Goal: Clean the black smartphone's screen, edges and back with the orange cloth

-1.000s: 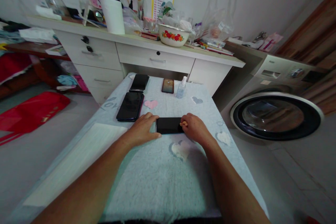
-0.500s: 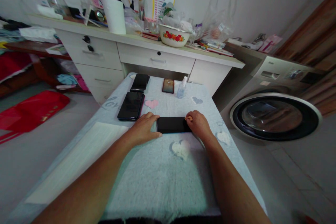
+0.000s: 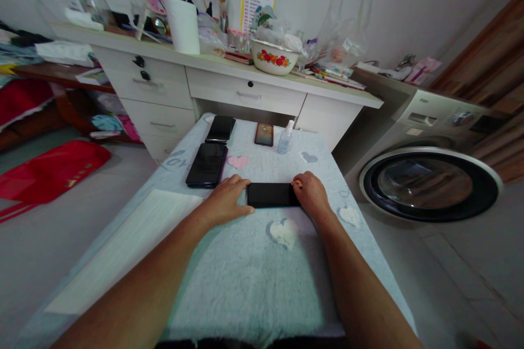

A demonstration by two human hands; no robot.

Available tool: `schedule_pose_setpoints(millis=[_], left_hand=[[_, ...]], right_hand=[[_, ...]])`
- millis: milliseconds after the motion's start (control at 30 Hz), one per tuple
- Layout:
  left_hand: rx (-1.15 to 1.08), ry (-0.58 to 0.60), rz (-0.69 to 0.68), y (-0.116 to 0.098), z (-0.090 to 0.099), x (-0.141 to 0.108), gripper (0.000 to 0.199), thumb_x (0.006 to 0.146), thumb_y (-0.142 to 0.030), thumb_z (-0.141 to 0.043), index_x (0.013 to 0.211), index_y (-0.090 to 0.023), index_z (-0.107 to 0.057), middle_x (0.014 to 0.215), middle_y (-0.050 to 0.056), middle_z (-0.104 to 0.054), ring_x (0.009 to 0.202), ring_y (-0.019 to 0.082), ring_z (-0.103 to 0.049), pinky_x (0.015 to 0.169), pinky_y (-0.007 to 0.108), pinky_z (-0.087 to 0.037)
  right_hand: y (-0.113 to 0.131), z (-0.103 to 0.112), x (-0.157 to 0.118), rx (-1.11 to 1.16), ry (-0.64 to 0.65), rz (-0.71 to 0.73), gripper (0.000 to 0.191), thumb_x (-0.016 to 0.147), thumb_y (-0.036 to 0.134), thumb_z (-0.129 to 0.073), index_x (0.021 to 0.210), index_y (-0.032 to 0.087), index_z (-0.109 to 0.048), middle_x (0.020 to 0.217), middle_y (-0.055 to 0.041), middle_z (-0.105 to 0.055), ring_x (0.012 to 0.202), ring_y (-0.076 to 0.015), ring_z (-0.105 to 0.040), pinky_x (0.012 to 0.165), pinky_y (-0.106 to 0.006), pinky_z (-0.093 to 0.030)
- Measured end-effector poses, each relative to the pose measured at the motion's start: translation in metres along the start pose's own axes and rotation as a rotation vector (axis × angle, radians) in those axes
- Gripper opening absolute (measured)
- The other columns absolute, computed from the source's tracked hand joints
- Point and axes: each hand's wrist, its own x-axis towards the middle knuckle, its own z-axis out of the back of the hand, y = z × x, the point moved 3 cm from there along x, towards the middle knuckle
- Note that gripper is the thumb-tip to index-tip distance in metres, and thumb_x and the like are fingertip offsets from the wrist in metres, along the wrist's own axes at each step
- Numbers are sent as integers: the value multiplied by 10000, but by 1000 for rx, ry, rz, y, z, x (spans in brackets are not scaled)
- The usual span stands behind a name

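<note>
A black phone point(image 3: 272, 195) lies flat and sideways on the cloth-covered table point(image 3: 254, 278). My left hand point(image 3: 229, 199) grips its left end, thumb at the near corner and fingers at the far one. At the right end, my right hand point(image 3: 310, 192) is closed around something small and orange-brown, mostly hidden by the fingers, and rests against the phone. Up and left of my left hand lies a larger dark phone point(image 3: 207, 164), with another dark device point(image 3: 220, 129) behind it. A small brown phone point(image 3: 264, 134) and a clear spray bottle point(image 3: 285, 138) stand farther back.
A long white sheet point(image 3: 126, 251) lies along the table's left side. Behind the table, a white desk point(image 3: 245, 94) holds a flowered bowl point(image 3: 273, 58), a paper roll point(image 3: 183, 26) and plastic bags. A washing machine point(image 3: 429, 182) stands at the right, a red bag point(image 3: 57, 172) at the left.
The whole view has shifted slightly. Both hands remain at the ends of the black phone, with hardly any movement against it.
</note>
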Motion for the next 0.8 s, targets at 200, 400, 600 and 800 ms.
schedule_pose_setpoints(millis=[200,400,600,800], left_hand=[[6,14,6,1,-1,1,648,700,-421,-637,1263,-128,-504,1111,115,-538,1047,274,-522,912,362,-418],[10,13,12,-1,0,0,653,696,-426,-646,1261,-131,-508,1104,110,-539,1041,268,-529,905,351,-424],[6,10,14,-1,-1,1,645,694,-414,-648,1256,-132,-508,1096,110,-542,1034,272,-531,896,367,-429],[4,3,-2,2,-3,1,651,700,-415,-647,1265,-129,-499,1105,110,-534,1045,267,-526,907,359,-424]], right_hand=[[14,0,-5,40,40,103,172,877,226,-510,899,189,-676,901,-62,-601,848,-160,-545,741,-244,-360],[30,0,-13,77,88,223,150,864,190,-515,897,194,-661,908,-51,-590,821,-146,-527,719,-237,-357],[37,2,-16,107,106,291,148,855,170,-515,890,195,-657,887,-42,-580,821,-143,-521,713,-236,-353],[31,0,-13,85,84,244,140,871,203,-524,904,196,-660,915,-44,-594,821,-141,-526,719,-236,-354]])
